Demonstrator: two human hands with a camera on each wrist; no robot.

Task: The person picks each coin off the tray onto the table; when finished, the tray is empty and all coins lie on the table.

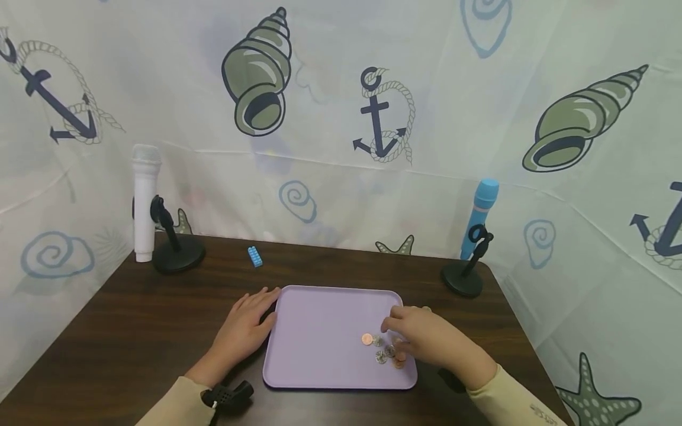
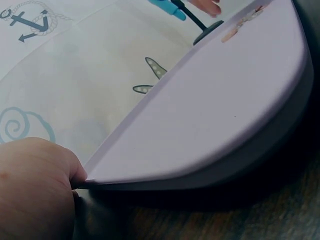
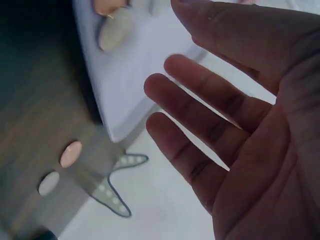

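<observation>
A lilac tray (image 1: pixel 319 337) lies on the dark wooden table. My left hand (image 1: pixel 242 325) rests at its left edge, fingers extended, and the thumb touches the rim in the left wrist view. Over the tray's right side hovers my right hand (image 1: pixel 426 337), its fingers spread and slightly bent with nothing between them in the right wrist view. Beneath and beside it lie several coins, among them a copper coin (image 1: pixel 367 339) and a silver coin (image 1: pixel 380 357). The right wrist view also has a copper coin (image 3: pixel 71 153) and a silver coin (image 3: pixel 49 183) on the table outside the tray.
Behind the tray is a small blue toy brick (image 1: pixel 255 256). A white microphone (image 1: pixel 145 201) on a black stand (image 1: pixel 178 254) stands back left, a blue microphone (image 1: pixel 479 216) on another stand (image 1: pixel 462 279) back right. A patterned cloth (image 1: pixel 341 195) hangs behind the table.
</observation>
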